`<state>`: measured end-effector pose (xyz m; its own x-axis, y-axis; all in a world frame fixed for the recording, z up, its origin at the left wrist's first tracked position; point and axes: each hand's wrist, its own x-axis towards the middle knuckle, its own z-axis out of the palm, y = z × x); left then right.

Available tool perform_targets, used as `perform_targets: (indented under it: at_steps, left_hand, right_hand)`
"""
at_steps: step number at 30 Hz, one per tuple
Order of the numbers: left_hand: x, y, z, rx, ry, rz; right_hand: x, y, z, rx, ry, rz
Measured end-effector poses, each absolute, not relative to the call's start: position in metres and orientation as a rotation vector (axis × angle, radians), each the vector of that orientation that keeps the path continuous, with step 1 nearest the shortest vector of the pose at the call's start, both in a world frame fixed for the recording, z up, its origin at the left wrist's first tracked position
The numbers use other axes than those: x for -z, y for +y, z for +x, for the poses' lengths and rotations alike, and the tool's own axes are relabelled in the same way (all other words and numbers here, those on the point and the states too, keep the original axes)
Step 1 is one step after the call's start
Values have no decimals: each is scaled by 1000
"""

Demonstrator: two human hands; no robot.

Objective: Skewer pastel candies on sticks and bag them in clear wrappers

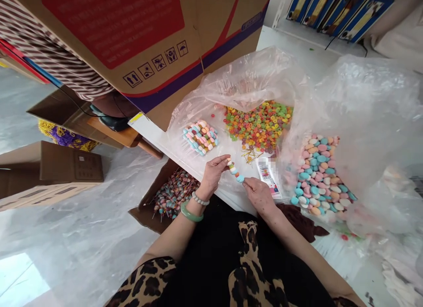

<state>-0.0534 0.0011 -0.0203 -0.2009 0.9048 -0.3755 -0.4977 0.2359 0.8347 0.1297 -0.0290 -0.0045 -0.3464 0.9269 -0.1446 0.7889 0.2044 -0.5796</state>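
Note:
A short string of candies (235, 169), in white, green, orange and blue, is stretched between my two hands. My left hand (214, 171) pinches its upper end; a bead bracelet and a green bangle circle that wrist. At the lower end, by a blue candy, the fingers of my right hand (260, 195) are closed. Beyond my left hand lies a stack of finished-looking candy strings (201, 137). Several thin gold twist ties (251, 155) rest above my right hand, beside a white printed card (269, 177).
Small ring candies (259, 124) lie heaped on clear plastic sheeting (244, 78). Pastel oval candies (319, 175) are piled at right. A large cardboard box (158, 42) stands behind. Below the table edge, an open box holds wrapped candies (175, 194). Another person's striped sleeve (56, 47) shows at upper left.

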Motion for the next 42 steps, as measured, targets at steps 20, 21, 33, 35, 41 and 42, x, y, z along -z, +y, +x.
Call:
perform_targets:
  at_steps: [20, 21, 33, 35, 41, 42]
  left_hand:
    - [34, 3, -51, -1360, 1295, 342]
    - [35, 2, -48, -1368, 1302, 319]
    - [31, 15, -55, -1258, 1214, 86]
    - [28, 15, -56, -1179, 1187, 76]
    - [20, -3, -39, -1246, 1151, 210]
    - [18, -7, -35, -1277, 1148, 230]
  right_hand:
    - [30, -25, 108, -1635, -1250, -1708]
    - [32, -25, 107, -1619, -1256, -1703]
    - [42, -23, 101, -1535, -1268, -1595]
    - [36, -27, 102, -1541, -1401, -1571]
    - [20, -40, 112, -1125, -1774, -1680]
    - [19, -42, 112, -1109, -1746, -1695]
